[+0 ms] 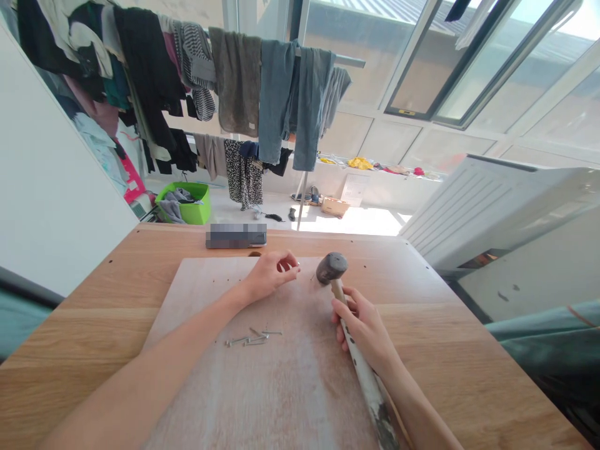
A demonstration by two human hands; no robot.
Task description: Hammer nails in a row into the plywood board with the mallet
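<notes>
My right hand point(360, 325) grips a mallet by its long, pale, worn handle, close below the head. The mallet's dark, blunt head point(331, 267) is over the far right part of a thin wooden board point(281, 394). To its left, my left hand point(272, 273) is above the board with thumb and forefinger pinched together. A tiny bright spot shows at those fingertips, too small to name. Several loose nails point(255, 338) lie in a small pile on the board, nearer to me than my left hand. Small dark marks dot the board's far left part.
The board rests on a wood-grain table point(445, 350). A dark, partly blurred box point(236, 236) sits at the table's far edge. Beyond are a green basket point(194, 203) with cloth, hanging clothes point(234, 81), and a white ribbed appliance point(487, 212) on the right.
</notes>
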